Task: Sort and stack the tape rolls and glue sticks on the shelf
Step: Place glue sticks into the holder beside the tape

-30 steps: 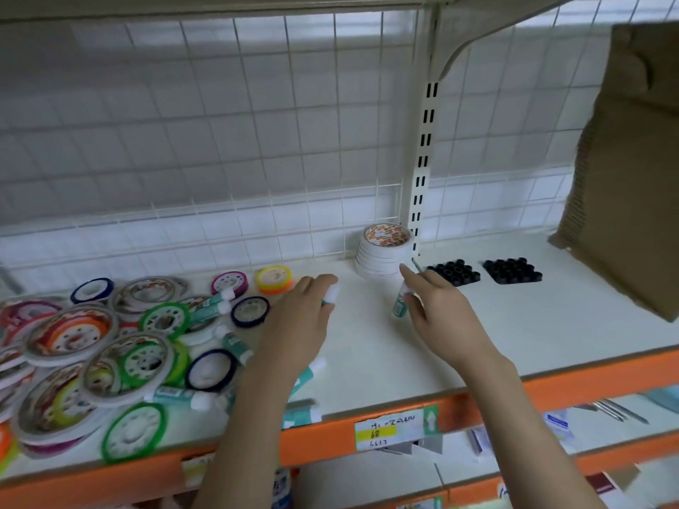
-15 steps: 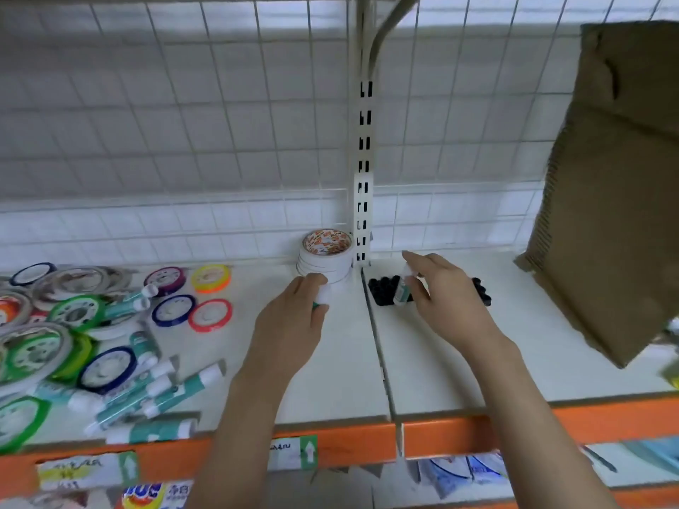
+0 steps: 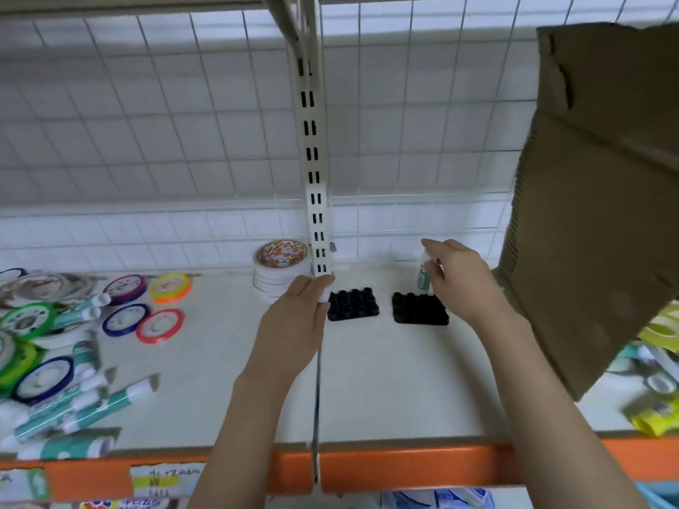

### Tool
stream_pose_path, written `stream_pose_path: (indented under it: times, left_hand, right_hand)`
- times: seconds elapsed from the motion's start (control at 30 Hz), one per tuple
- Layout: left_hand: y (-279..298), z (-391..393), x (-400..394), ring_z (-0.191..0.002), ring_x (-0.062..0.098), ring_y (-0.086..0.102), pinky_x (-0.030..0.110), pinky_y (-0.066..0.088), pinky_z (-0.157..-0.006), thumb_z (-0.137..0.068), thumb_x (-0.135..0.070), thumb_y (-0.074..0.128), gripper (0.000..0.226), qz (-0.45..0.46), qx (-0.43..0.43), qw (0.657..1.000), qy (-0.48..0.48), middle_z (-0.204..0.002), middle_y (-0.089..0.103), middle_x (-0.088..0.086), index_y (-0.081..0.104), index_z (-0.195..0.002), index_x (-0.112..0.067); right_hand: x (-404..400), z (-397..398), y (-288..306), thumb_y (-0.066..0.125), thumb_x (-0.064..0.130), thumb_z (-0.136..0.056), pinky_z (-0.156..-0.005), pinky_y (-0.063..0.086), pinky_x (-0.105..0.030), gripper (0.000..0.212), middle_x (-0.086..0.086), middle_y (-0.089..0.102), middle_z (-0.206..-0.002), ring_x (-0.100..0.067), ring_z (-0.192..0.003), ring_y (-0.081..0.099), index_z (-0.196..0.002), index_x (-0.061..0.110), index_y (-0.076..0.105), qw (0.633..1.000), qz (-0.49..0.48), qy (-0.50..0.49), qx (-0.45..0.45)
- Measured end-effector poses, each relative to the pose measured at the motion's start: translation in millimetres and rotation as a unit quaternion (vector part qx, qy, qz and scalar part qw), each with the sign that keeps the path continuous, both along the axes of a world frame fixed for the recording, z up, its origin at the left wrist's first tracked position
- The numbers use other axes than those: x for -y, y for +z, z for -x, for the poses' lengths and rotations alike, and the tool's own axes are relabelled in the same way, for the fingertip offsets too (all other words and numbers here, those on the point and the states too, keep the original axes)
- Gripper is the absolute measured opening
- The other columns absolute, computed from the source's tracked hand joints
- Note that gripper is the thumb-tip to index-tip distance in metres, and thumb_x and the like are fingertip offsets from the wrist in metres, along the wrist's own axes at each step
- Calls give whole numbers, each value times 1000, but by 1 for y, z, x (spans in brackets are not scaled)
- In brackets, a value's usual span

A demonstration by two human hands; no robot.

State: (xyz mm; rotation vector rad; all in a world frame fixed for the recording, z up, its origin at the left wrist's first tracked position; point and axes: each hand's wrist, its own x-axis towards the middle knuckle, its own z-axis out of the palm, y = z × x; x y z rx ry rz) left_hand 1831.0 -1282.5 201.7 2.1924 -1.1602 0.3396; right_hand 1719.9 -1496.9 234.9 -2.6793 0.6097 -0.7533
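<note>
Over the right shelf (image 3: 404, 380) now, our left hand (image 3: 294, 321) and right hand (image 3: 459, 281) have each carried a pinched glue stick (image 3: 423, 277) toward the black trays (image 3: 420, 308); insertion seems next.

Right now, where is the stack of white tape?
Head view: the white tape stack sits at the shelf's back, left of the upright post, just beyond the left hand.

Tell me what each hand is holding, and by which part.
Right hand grips a glue stick upright around its upper body, near the cap. Left hand grips another glue stick; only its white end shows.
</note>
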Motion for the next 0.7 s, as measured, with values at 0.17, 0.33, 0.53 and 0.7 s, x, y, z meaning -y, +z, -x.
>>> stream_pose_path:
  times: [0.17, 0.33, 0.53, 0.7]
  left_hand:
    - [-1, 3, 18, -86, 16, 58, 29, 48, -71, -95, -12, 47, 40, -1, -10, 1000, -17, -115, 54, 0, 48, -134, -18]
    - [-3, -2, 23, -88, 15, 58, 25, 45, -70, -95, -12, 48, 40, -8, -8, 1000, -8, -116, 54, 0, 48, -135, -18]
    - [1, -8, 12, -88, 20, 61, 26, 43, -66, -93, -12, 51, 39, -2, 8, 999, 35, -117, 56, -1, 51, -131, -20]
    - [5, -12, 5, -86, 25, 64, 34, 51, -65, -90, -7, 55, 37, 6, 18, 999, 45, -114, 59, 2, 56, -126, -17]
  right_hand:
    - [17, 1, -5, 41, 7, -96, -78, 48, -39, 33, -15, 56, -106, -34, -94, 55, -127, 5, 52, 999, -10, -9, -39]
    - [11, -16, -7, 41, 7, -95, -71, 47, -38, 23, -13, 54, -91, -33, -82, 53, -113, 2, 55, 999, 0, 25, -46]
    - [2, -40, -9, 42, 6, -92, -69, 45, -36, 15, -7, 52, -87, -30, -80, 51, -100, 6, 55, 996, -6, 53, -68]
    - [-2, -52, -10, 42, 9, -95, -73, 46, -37, 22, -11, 54, -96, -29, -85, 53, -111, 3, 54, 995, -9, 69, -71]
